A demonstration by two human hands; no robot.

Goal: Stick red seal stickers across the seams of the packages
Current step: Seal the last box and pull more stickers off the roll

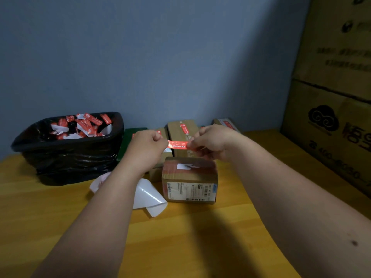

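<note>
A red seal sticker [177,144] with white print is stretched flat in the air between my hands. My left hand [147,146] pinches its left end and my right hand [212,142] pinches its right end. Directly below stands a small brown cardboard package [189,180] on the wooden table [200,227], its taped top facing up and a shipping label on its near side. The sticker hangs a short way above the package top, not touching it.
A bin lined with a black bag [68,149], holding torn red and white backing scraps, stands at the left. White backing sheets [149,194] lie beside the package. Several sealed packages [183,131] stand against the blue wall. Large cartons [331,109] are stacked at the right.
</note>
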